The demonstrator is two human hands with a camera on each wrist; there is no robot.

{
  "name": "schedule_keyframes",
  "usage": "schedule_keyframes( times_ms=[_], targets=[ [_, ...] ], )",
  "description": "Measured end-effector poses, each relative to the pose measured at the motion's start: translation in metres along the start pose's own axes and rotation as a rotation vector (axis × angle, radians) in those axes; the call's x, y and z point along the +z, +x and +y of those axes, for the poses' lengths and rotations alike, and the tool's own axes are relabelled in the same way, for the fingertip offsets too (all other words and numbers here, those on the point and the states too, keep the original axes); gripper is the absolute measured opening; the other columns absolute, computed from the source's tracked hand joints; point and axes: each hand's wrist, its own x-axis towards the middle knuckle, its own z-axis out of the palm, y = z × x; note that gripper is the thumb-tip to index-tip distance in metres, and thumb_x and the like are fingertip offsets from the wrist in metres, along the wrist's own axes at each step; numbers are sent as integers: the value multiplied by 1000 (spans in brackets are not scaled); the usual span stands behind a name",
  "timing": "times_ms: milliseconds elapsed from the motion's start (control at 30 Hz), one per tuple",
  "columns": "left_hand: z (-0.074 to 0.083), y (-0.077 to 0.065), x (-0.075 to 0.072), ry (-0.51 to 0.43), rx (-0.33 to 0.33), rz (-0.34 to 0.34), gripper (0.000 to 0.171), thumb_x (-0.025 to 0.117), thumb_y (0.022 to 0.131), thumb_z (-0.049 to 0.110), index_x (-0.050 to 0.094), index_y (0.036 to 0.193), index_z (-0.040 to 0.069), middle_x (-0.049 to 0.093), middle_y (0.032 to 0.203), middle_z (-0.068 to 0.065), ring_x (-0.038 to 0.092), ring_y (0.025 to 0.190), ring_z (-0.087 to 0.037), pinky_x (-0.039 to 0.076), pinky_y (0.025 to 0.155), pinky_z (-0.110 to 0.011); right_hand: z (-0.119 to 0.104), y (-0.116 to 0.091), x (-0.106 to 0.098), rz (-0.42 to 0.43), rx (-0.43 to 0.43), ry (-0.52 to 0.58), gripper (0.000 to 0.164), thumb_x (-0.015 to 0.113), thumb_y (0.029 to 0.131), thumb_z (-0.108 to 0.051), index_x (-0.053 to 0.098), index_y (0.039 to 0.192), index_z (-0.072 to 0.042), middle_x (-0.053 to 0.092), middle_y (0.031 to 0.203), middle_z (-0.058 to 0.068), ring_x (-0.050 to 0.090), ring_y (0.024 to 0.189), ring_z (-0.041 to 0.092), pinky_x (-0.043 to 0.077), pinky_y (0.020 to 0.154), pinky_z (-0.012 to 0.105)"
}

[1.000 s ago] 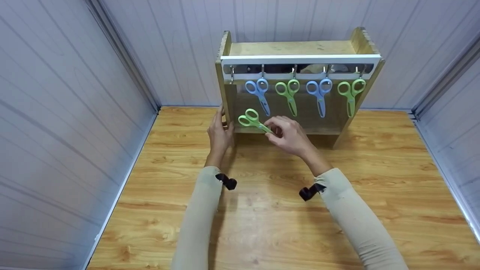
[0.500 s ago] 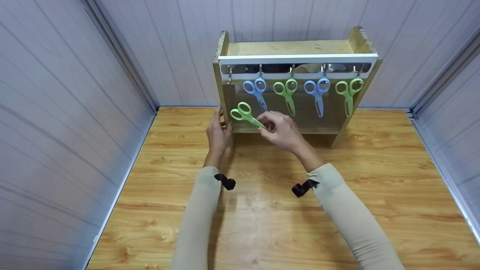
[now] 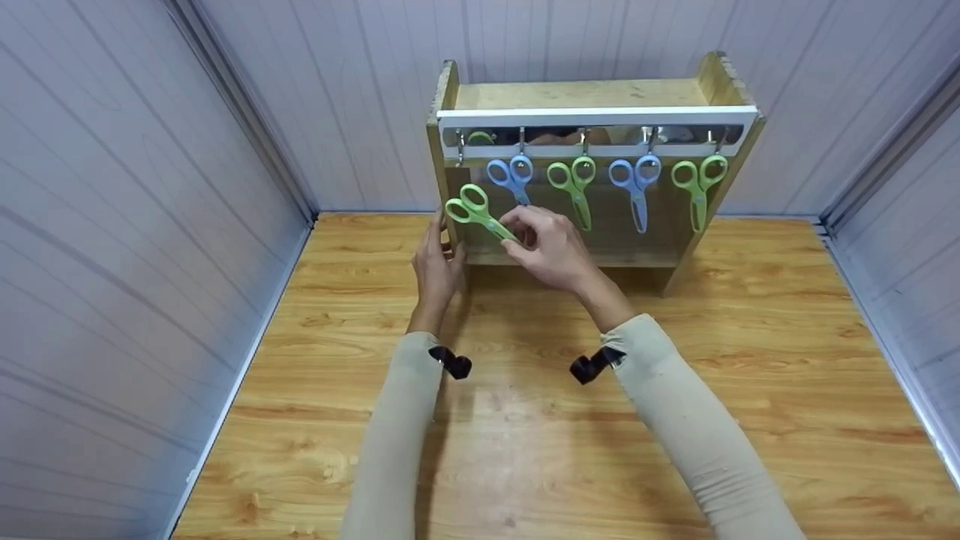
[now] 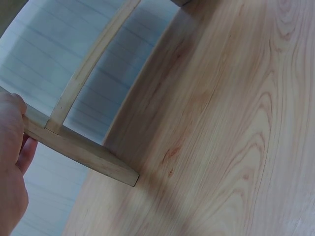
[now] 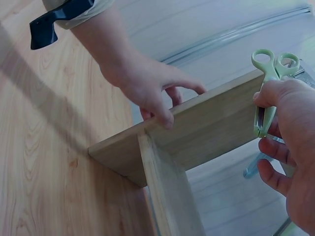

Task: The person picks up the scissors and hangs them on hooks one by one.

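Note:
My right hand (image 3: 551,247) pinches a pair of green scissors (image 3: 484,220) by the blade end, finger rings pointing up and left. These scissors (image 5: 270,74) also show in the right wrist view, thumb on the blades. They are just below the leftmost metal hook (image 3: 460,148) of a wooden rack (image 3: 577,94). My left hand (image 3: 436,266) grips the rack's left side panel (image 5: 211,118), thumb on one face and fingers on the other. Blue scissors (image 3: 516,180) hang on the neighbouring hook, their tips hidden behind my right hand.
Farther right, green scissors (image 3: 579,196), blue scissors (image 3: 637,193) and more green scissors (image 3: 699,193) hang from hooks on the white-edged rail (image 3: 600,118). The rack stands on a wood-grain surface (image 3: 510,450). Pale panelled walls (image 3: 375,112) enclose the back and sides.
My right hand has carried the green scissors up and left, toward the leftmost hook. The left hand stays on the side panel.

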Motion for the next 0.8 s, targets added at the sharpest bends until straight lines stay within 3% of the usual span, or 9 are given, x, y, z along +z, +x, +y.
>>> schedule_keyframes(
  times_ms=[467,800],
  targets=[
    [0,0,0,11,-23,-33,66,72,104,2,50,166,7,71,150,-25,85,104,-44,74,90,-53,-7,15,2,26,-18,-5,22,77,101,-10,78,120,1,76,100,21,71,88,36,54,79,31],
    [-2,0,1,-6,0,-16,65,74,103,2,53,164,8,73,146,-26,86,102,-42,74,87,-52,-13,22,6,69,-17,-10,23,77,101,-11,79,121,0,75,98,20,69,87,34,50,77,30]
  ],
)
